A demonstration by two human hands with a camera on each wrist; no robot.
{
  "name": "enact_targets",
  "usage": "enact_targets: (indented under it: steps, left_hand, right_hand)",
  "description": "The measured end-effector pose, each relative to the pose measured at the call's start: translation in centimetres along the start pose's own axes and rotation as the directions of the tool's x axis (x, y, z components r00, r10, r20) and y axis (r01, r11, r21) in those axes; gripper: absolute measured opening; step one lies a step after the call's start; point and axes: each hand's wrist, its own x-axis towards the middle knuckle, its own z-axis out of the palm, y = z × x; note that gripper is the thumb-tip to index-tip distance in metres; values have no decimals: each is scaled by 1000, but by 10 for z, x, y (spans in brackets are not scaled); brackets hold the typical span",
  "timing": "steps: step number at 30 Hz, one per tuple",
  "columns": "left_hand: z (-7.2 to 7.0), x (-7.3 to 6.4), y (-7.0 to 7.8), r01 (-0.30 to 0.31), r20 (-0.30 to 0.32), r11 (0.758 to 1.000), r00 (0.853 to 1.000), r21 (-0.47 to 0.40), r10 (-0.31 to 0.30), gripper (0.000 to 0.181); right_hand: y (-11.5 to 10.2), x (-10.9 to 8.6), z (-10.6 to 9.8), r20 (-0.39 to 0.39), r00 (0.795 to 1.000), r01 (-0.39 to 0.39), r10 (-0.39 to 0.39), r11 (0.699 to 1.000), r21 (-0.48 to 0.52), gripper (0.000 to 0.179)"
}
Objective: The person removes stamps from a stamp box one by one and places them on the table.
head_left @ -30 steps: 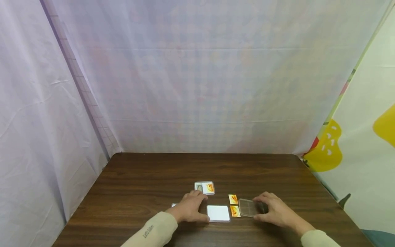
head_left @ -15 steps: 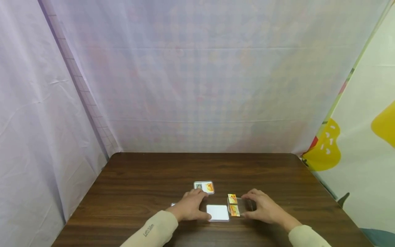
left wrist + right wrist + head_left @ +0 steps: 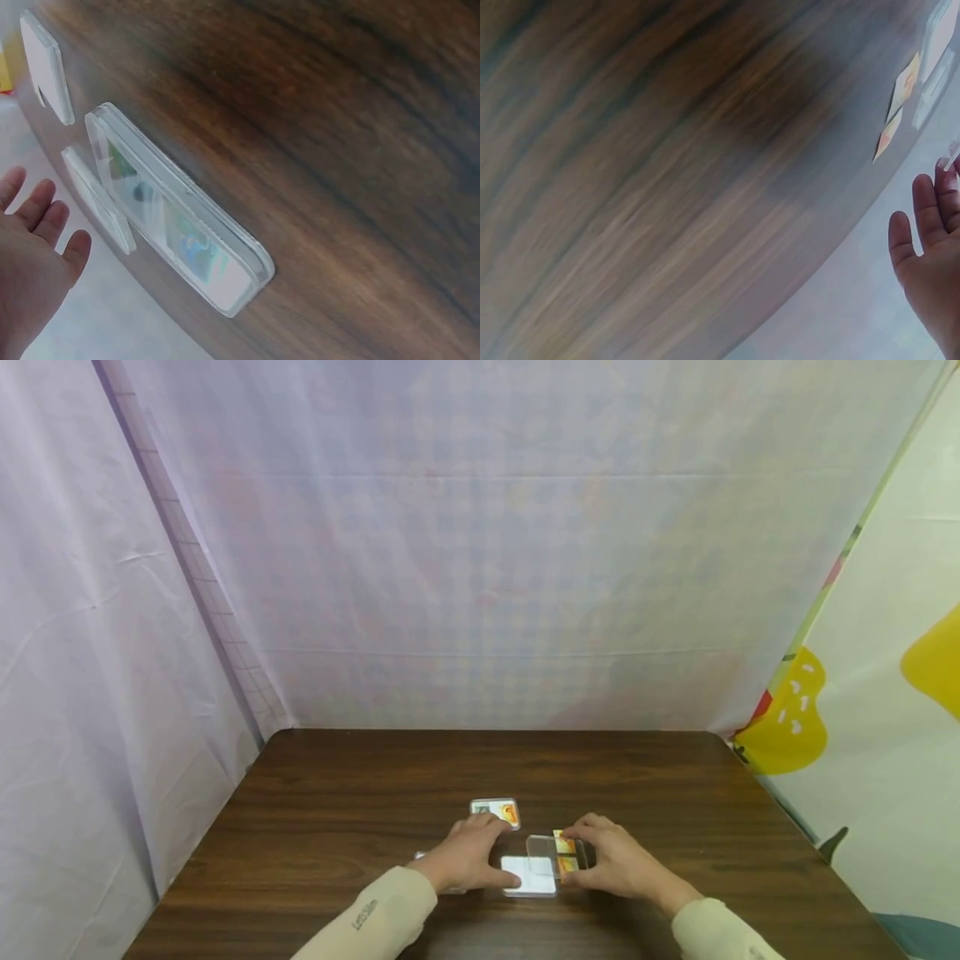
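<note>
Right hand point(image 3: 618, 858): grip's closed on the clear rectangular plastic cover point(image 3: 546, 853), thumb at the near edge, fingers at the far one.
Clear cover: up off the table, hanging partly over the white case and partly over the two little cards.
White case: a flat white rectangular case with a clear rim point(image 3: 531, 887), lying on the table between the two hands.
Little cards: a small yellow-and-orange printed card point(image 3: 904, 88) and a second matching card point(image 3: 888, 136), next to each other just right of the white case.
Left hand point(image 3: 468, 853): grip's loose, fingers relaxed, thumb right at the white case's left edge. Honestly can't tell if it's touching or just above.
Far case: a clear-rimmed rectangular case with an orange picture point(image 3: 507, 815), flat on the table past the left hand, which covers part of its near side.
Other case: a clear rounded-corner plastic case with pictures inside point(image 3: 180, 214), mostly under the left hand from the head view.
Table: dark brown wood-grain top point(image 3: 360, 768), pale checked cloth point(image 3: 487, 543) behind it.
</note>
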Motion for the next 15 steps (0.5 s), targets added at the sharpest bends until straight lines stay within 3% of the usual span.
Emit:
enact_targets:
  steps: [15]
  left_hand:
    - [-3, 0, 3, -25, 3, 1000, 1000, 10, 25, 79]
  right_hand:
    - [-19, 16, 11, 30, 999, 30, -30, 999, -19, 60]
